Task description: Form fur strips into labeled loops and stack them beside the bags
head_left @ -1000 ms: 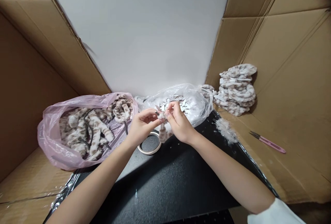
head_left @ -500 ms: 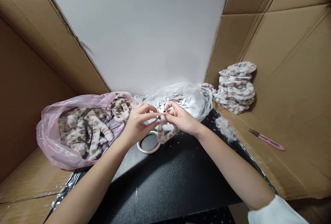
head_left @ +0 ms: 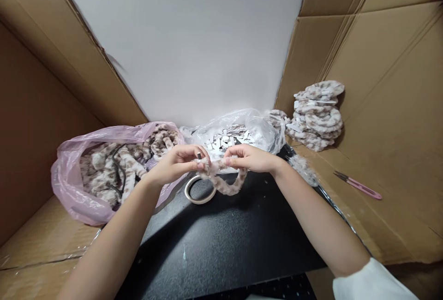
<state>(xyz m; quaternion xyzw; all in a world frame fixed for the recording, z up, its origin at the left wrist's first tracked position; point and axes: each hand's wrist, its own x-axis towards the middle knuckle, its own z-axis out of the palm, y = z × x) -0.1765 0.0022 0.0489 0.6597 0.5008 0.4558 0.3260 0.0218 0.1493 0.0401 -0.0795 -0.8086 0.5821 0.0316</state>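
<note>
A fluffy cream fabric loop with brown spots (head_left: 226,187) hangs between my two hands above the black table (head_left: 221,240). My left hand (head_left: 178,164) is closed on the loop's left part, thumb against fingers, and a small dark tip pokes up beside the thumb. With thumb and fingers pinched, my right hand (head_left: 254,158) grips the upper right part of the same loop. Just below my left hand lies a roll of cream tape (head_left: 187,194). Behind both hands, a clear plastic bag (head_left: 268,136) holds many small white tags (head_left: 224,138).
On the left, a pink plastic bag (head_left: 65,198) holds spotted fluffy pieces (head_left: 104,171). Similar loops with white tags are stacked (head_left: 321,117) at the back right. Pink-handled snips (head_left: 363,189) lie on the cardboard (head_left: 391,152), near white fluff (head_left: 302,171). Cardboard walls flank both sides.
My hands have moved apart and slightly lower, the left one leftward and the right one rightward. The loop is now stretched wider between them, and more of the white tags show.
</note>
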